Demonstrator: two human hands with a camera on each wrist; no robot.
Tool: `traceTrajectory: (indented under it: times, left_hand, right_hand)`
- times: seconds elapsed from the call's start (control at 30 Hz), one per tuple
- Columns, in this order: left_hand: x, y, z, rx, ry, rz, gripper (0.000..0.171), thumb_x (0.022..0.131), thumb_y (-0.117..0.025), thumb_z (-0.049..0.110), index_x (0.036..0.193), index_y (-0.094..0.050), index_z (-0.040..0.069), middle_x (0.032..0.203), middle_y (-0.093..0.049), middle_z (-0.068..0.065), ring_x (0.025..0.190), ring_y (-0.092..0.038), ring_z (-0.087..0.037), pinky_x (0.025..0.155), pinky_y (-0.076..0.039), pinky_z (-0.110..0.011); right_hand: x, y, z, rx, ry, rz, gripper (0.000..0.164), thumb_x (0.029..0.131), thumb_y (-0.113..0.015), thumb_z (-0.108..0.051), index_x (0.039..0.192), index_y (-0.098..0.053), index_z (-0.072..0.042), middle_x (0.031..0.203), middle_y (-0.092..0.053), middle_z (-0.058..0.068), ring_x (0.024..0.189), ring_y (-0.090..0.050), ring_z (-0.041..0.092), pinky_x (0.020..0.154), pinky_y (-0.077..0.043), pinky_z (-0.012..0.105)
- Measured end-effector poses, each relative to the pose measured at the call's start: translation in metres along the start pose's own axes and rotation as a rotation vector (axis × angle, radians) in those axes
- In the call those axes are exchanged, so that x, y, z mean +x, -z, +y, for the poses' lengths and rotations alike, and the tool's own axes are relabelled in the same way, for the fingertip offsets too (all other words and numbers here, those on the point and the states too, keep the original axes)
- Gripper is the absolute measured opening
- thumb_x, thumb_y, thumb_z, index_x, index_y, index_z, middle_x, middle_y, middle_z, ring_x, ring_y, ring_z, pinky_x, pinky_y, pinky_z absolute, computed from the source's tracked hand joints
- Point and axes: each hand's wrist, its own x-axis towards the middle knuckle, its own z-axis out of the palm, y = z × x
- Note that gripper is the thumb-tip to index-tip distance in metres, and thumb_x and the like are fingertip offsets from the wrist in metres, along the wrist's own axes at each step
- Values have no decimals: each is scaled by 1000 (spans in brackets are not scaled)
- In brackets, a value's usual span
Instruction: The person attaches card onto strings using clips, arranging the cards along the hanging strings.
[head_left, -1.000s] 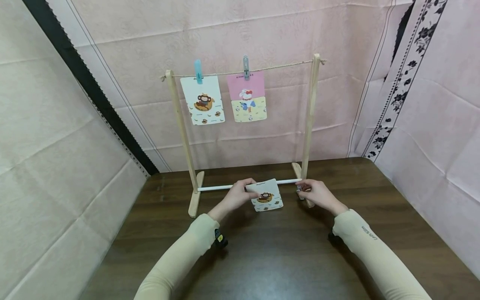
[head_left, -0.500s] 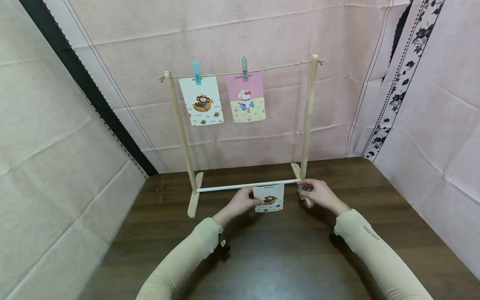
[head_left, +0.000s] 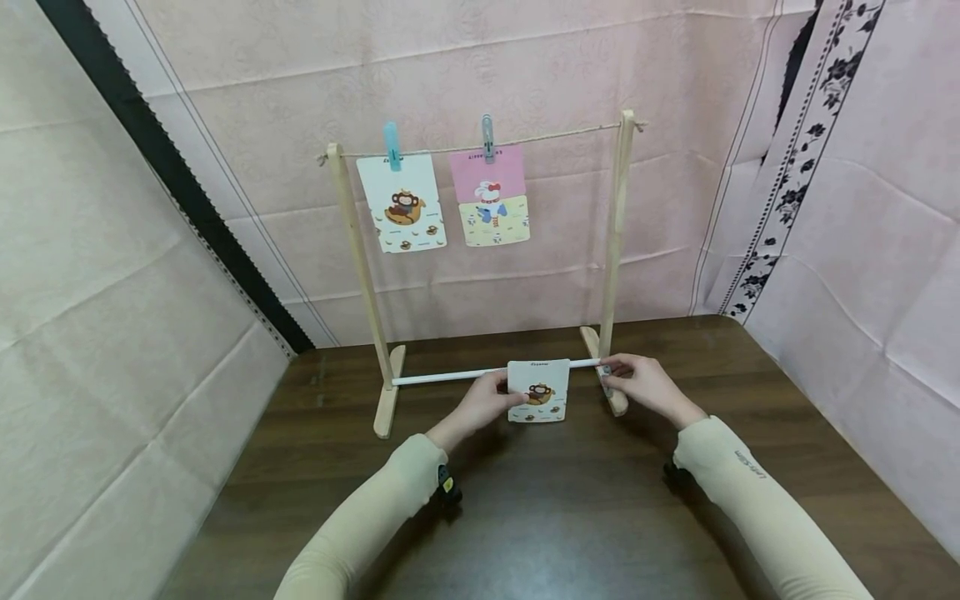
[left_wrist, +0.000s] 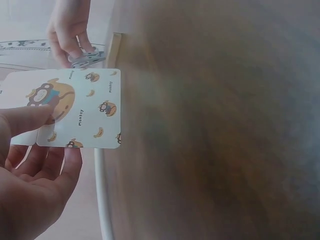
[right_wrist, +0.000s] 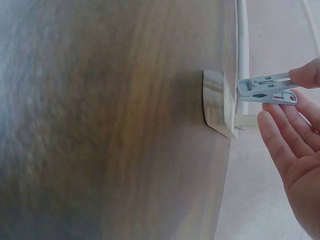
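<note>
My left hand (head_left: 480, 407) pinches a small white card (left_wrist: 97, 110) with a monkey and bananas printed on it, the thumb on its face and the fingers behind. In the head view the card is upright in front of the white crossbar (head_left: 450, 376). My right hand (head_left: 647, 387) holds a pale grey-blue clothespin (right_wrist: 267, 89) by its handle end, near the right foot of the wooden stand (head_left: 617, 225). The clothespin's tip points away from the fingers and looks closed. In the head view the right fingers mostly hide it.
On the string (head_left: 566, 136) hang a white monkey card (head_left: 403, 225) under a blue clothespin (head_left: 392, 146) and a pink and yellow card (head_left: 491, 218) under a grey clothespin (head_left: 488, 140). The stand is on a brown wooden table (head_left: 525, 517). Pale cloth (head_left: 480, 58) surrounds it.
The card in my left hand has moved slightly right and turned to face the head camera more squarely. My right hand has shifted a little to the right with the clothespin.
</note>
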Motion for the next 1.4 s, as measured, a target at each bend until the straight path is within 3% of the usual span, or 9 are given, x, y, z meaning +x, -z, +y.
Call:
traceTrajectory:
  times: [0.27,0.47,0.6,0.8,0.97,1.2,1.4]
  left_hand:
    - [15,8,19,4,-49,31,29,95,-72,20,122,-68,9,107,-72,-2,95,-65,-15,78,-53,-33]
    - [27,20,42,37,-83,68,31,95,-72,22,123,-68,8,104,-71,-2,94,-65,-18,75,-53,-32]
    - [34,27,57,11,-105,73,31,96,-71,24,123,-68,9,101,-70,-4,86,-61,-19,70,-52,-37]
    - [43,37,80,-23,-161,84,27,95,-71,22,118,-69,8,96,-69,-4,80,-57,-16,66,-47,-33]
    - [49,45,99,-69,-206,95,24,96,-70,18,115,-68,4,92,-67,-8,75,-54,-17,66,-49,-42]
    - [57,61,133,-103,-276,124,31,97,-69,16,125,-66,3,111,-71,-11,93,-64,-18,78,-52,-37]
    - [60,75,160,-135,-362,132,33,97,-68,13,128,-64,2,114,-71,-13,98,-66,-21,81,-53,-36]
  right_hand:
    - [0,15,0,-16,-6,21,34,98,-66,-16,127,-65,1,108,-71,13,100,-67,31,86,-52,49]
    - [0,29,-1,-25,-2,33,35,98,-67,-17,127,-65,1,107,-71,15,100,-67,31,84,-53,44]
    - [0,40,-2,-42,14,52,34,98,-67,-17,126,-65,0,106,-72,16,100,-67,33,82,-53,42]
    - [-1,56,-3,-69,4,103,33,98,-67,-19,126,-66,-2,106,-73,16,99,-68,32,82,-53,41]
    - [-2,67,-1,-89,-4,137,33,97,-68,-20,125,-67,-1,105,-73,17,99,-68,32,80,-53,38]
    - [-7,79,-2,-101,-24,131,36,99,-67,-24,128,-65,-3,110,-71,17,101,-66,33,82,-52,42]
    - [-9,84,-4,-106,-31,122,37,100,-65,-26,130,-65,-5,111,-70,17,102,-66,33,84,-51,46]
